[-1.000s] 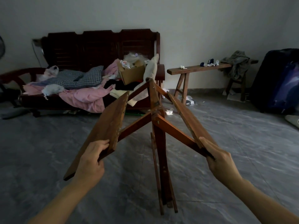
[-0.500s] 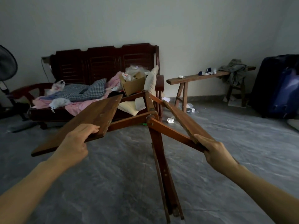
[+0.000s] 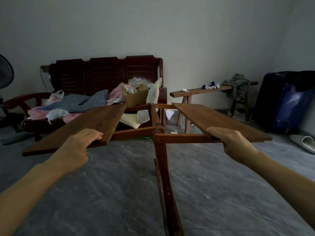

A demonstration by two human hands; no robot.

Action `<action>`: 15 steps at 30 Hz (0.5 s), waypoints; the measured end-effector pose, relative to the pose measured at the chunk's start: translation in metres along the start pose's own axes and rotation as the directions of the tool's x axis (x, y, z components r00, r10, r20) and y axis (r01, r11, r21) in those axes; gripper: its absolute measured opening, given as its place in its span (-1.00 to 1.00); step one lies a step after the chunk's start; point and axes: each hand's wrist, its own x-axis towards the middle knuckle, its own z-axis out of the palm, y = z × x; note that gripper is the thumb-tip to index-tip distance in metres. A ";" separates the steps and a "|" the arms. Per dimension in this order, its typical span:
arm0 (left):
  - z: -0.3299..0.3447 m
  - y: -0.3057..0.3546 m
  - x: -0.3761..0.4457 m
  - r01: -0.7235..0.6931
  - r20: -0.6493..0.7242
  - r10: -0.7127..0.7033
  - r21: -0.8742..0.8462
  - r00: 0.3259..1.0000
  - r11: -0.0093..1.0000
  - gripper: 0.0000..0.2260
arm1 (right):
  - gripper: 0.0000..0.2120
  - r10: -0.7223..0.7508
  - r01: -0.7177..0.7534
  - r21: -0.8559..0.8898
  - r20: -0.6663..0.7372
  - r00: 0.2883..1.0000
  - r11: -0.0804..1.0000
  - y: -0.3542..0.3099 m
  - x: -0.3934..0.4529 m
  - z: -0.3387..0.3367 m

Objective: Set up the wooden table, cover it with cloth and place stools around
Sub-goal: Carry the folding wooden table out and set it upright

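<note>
Sitting on the sofa: brown cardboard box (image 3: 136,99), open, stuffed with clear plastic and a bottle
Left hand (image 3: 77,147): fingers curled over the near edge of the left brown wooden table leaf (image 3: 81,128)
Right hand (image 3: 233,142): clamped on the right wooden leaf (image 3: 213,120)
Table: mid-floor, legs (image 3: 163,176) folded together
Change: both leaves way flatter than a second ago, nearly level

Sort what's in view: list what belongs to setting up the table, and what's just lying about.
For the job:
- left board, held by left hand
- right board, held by right hand
- wooden frame

Lying about:
- sofa with clothes
- cardboard box
- long bench
- suitcase
- fan
</note>
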 end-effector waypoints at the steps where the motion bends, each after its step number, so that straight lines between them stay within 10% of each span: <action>1: -0.002 0.000 0.001 -0.016 0.007 0.016 0.008 1.000 1.000 -0.40 | -0.56 -0.016 0.016 -0.006 0.001 1.000 1.000 0.000 0.003 -0.006; 15: -0.032 0.007 0.031 -0.247 0.117 0.235 0.099 0.965 0.964 -0.32 | -0.59 -0.230 0.237 -0.267 0.060 0.971 0.934 -0.025 0.033 -0.064</action>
